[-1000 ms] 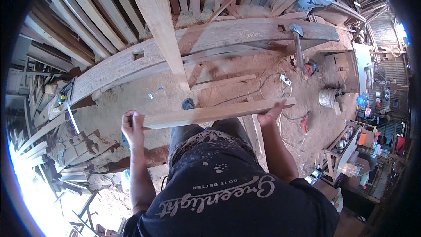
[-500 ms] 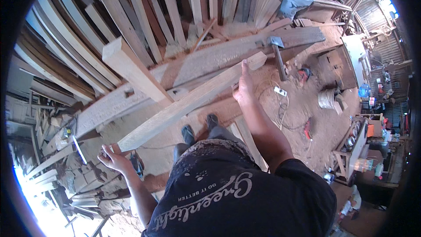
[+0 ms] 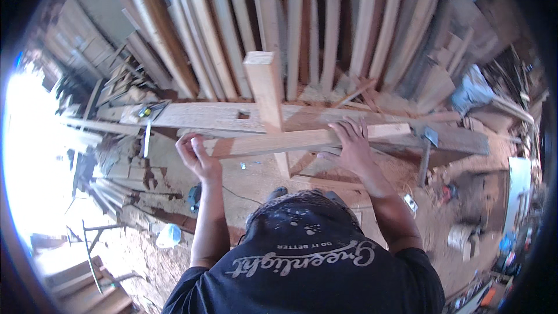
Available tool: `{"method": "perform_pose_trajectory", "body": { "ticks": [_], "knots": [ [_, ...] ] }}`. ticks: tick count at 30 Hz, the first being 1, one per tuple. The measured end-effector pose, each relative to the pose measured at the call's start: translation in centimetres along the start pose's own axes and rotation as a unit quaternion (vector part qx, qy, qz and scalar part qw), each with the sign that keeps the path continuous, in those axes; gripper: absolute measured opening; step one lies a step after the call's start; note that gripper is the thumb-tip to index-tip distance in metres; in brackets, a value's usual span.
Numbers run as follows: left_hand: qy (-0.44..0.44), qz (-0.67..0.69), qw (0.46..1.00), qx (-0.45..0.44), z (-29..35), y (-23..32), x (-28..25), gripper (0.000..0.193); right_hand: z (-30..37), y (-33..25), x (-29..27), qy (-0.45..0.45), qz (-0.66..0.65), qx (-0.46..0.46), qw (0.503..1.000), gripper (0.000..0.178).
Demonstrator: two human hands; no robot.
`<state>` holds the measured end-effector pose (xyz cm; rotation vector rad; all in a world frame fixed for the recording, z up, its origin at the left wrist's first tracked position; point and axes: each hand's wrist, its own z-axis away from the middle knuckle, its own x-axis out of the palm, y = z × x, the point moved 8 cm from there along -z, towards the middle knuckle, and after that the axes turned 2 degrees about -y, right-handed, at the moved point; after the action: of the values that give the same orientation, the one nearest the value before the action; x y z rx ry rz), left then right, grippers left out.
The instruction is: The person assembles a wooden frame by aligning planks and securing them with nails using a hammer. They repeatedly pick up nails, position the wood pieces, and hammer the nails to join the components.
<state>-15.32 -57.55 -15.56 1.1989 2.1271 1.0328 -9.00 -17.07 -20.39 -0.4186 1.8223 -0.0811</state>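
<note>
My left fingers (image 3: 184,150) are clamped on the left end of a wooden beam (image 3: 273,143), which stretches between my hands. My right fingers (image 3: 349,130) lie splayed across it, the thumb along its near edge; I can't tell how firmly they grip. The beam's far end sticks out past them to the right. Between my two sets of fingers, an upright post (image 3: 265,81) stands behind the beam. Beyond my fingers runs a thick, slotted timber (image 3: 200,117); a hammer (image 3: 430,135) sits right of my right fingers.
</note>
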Motion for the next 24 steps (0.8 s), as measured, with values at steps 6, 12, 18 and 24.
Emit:
{"method": "perform_pose_trajectory", "body": {
  "ticks": [6,12,18,24],
  "knots": [
    [0.019,0.389,0.915,-0.102,-1.3,0.0,-0.2,0.03,-1.0,2.0,0.7,0.043,-0.009,-0.01,0.999,0.084],
    [-0.167,0.355,0.904,-0.168,-4.5,4.6,0.3,0.049,-3.6,1.8,-2.7,-0.077,-0.061,0.039,0.994,0.077],
    [-0.249,0.225,0.922,-0.191,-4.9,6.0,-0.6,0.065,-5.8,-0.4,-5.7,-0.18,-0.072,0.072,0.978,0.075],
    [-0.259,0.169,0.92,-0.241,-4.3,4.7,0.2,0.058,-5.5,0.8,-8.0,-0.112,-0.025,0.026,0.993,0.074]
  ]
}}
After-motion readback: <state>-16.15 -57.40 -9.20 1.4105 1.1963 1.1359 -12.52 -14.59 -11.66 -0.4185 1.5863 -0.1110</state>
